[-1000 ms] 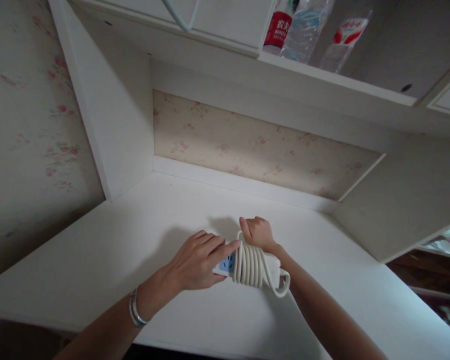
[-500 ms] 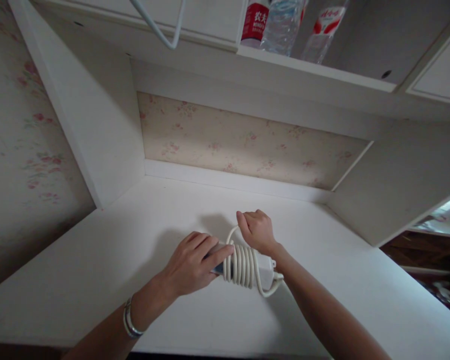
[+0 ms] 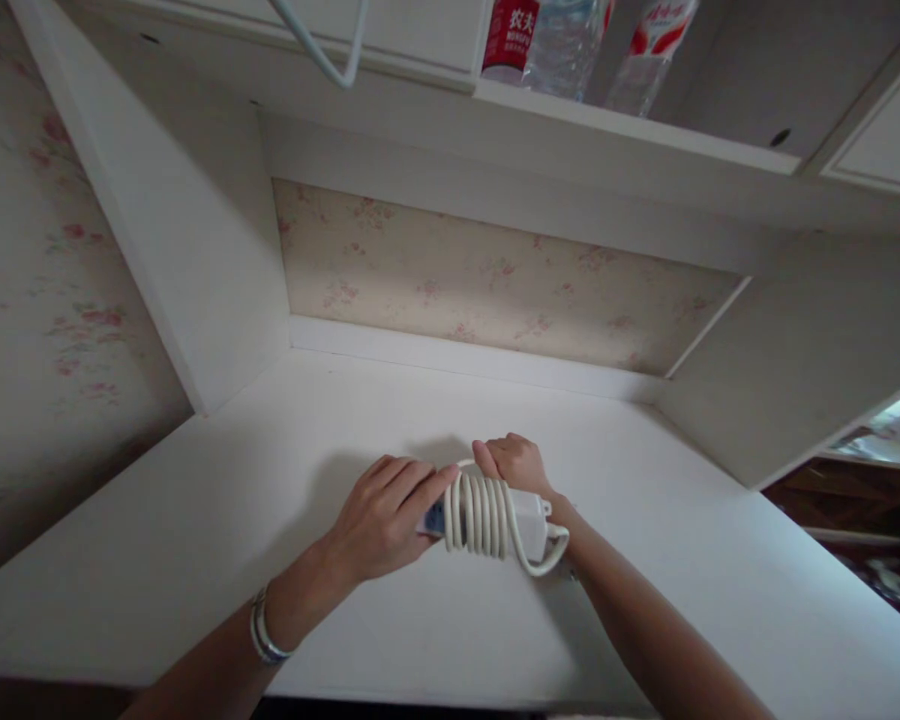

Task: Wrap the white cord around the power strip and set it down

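Observation:
A white power strip (image 3: 526, 524) is held above the desk, with its off-white cord (image 3: 484, 516) wound several times around its middle. My left hand (image 3: 386, 515) is closed around the strip's left end, where a bit of blue socket face shows beside the fingers. Behind the strip, my right hand (image 3: 516, 463) is closed on a stretch of the cord that runs up from the coils. At the strip's right end the cord makes a loop near my right wrist. What lies under the strip is partly hidden.
Beneath both arms is a white desk top (image 3: 307, 420), with side panels left and right. An overhead shelf (image 3: 637, 125) holds a red-labelled bottle (image 3: 508, 40) and other clear bottles. A pale bent rod or cable (image 3: 330, 62) hangs at the upper left.
My right hand has come down slightly behind the strip, and the free stretch of cord shows less. The strip has tipped a little, and my left fingers have shifted on its end.

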A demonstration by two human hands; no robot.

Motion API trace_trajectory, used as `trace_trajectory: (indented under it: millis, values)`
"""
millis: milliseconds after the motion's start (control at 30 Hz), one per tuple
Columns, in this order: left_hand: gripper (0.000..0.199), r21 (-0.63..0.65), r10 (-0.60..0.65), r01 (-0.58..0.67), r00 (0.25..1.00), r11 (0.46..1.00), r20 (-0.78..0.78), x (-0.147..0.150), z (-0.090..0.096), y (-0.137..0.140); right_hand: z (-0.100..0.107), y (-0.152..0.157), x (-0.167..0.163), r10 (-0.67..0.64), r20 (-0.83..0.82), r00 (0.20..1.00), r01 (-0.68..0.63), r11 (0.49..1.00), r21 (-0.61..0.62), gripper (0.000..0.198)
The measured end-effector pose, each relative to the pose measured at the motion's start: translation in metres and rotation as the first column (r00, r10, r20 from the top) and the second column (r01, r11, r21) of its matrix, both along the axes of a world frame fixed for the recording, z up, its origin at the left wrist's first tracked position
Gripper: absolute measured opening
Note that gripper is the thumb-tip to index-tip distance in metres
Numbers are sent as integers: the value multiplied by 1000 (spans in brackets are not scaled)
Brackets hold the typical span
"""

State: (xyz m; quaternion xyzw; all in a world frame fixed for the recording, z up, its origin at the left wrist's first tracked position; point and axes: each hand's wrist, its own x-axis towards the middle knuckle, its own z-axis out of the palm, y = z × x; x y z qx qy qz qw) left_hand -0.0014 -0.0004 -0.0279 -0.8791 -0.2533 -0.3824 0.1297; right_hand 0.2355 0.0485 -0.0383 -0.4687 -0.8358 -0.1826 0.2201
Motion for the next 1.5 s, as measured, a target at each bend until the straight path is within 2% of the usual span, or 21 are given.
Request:
trace_trajectory:
  millis: [300, 500, 700, 833, 967, 1100, 1200, 1300, 1367, 1500]
  values:
    - [49, -43, -50, 55, 992, 998, 112, 5, 0, -2, -9, 14, -1, -110, -3, 994, 110, 994, -24, 48]
    - [48, 62, -42, 40, 999, 997, 17, 1, -1, -2, 3, 16, 3, -149, -31, 988, 149, 989, 17, 50]
    - [57, 53, -64, 62, 997, 997, 50, 1, 1, -3, 15, 11, -3, -208, -62, 976, 210, 977, 24, 55]
    - [60, 37, -57, 54, 995, 998, 86, 1, 0, -3, 16, 10, -10, -207, -38, 978, 206, 978, -32, 52]
    - [59, -9, -43, 44, 989, 999, 141, 2, -1, -2, 13, 8, -16, -147, 24, 989, 147, 989, -9, 49]
    - [59, -143, 77, -43, 967, 989, 243, 4, 1, 1, 7, -2, -23, -120, 181, 976, 111, 992, 59, 57]
    - [59, -244, 221, -156, 939, 957, 265, 4, 1, 7, -1, -17, -30, -87, 216, 972, 78, 996, 53, 48]
    - [51, -309, 377, -304, 902, 901, 211, 4, 0, 14, -9, -33, -37, -9, 217, 976, 6, 1000, 16, 31]
    - [46, -337, 446, -377, 882, 863, 154, 5, -1, 17, -13, -41, -41, 41, 211, 977, -42, 999, 1, 30]
    - [42, -363, 495, -448, 868, 817, 43, 6, -4, 18, -11, -42, -41, 138, 255, 957, -146, 989, 14, 30]
